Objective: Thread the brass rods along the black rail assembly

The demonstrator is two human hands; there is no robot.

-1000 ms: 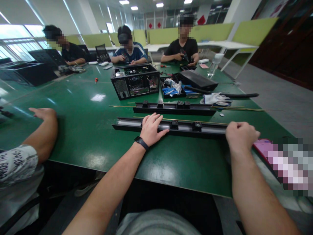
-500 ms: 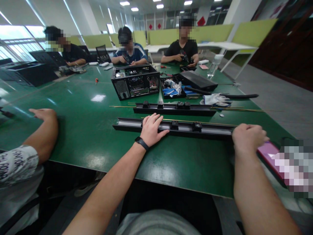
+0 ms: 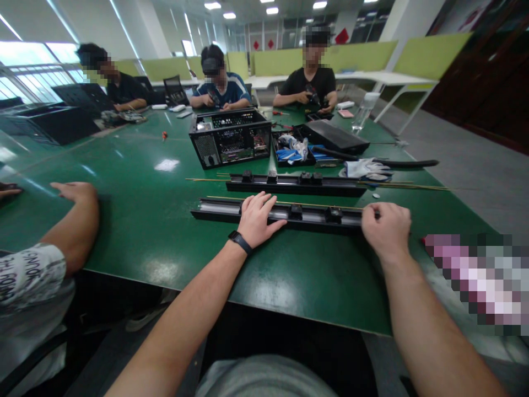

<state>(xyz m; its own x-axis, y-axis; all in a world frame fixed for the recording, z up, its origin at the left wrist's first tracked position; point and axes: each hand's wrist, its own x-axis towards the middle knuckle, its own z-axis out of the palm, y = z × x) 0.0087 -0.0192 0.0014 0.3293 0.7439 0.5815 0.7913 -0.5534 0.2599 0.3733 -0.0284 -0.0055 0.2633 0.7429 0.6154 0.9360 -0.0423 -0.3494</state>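
A long black channel-shaped rail [image 3: 309,225] with a pale strip inside lies across the table before me. Several small black blocks [image 3: 333,214] sit along it. My left hand [image 3: 257,219] rests over the rail left of its middle, fingers stretched out and apart, touching it. At the rail's right end, my right hand [image 3: 387,227] is closed, its thumb and fingers pinching a thin brass-coloured rod [image 3: 303,204]. This rod runs along the rail's far side, passing by my left fingers. Just behind lies a second, similar rail [image 3: 281,187] with thin rods sticking out at both ends.
Beyond the rails stand an open computer case [image 3: 229,140] and a black tray of gloves [image 3: 285,162]. A white glove [image 3: 367,168], a black tube [image 3: 413,163] and a water bottle [image 3: 363,111] lie or stand to the right. Other people sit around the green table [image 3: 136,220].
My right hand has moved left along the rail, and the rod's left end has slid further left past my left hand. My left hand has stayed on the rail.
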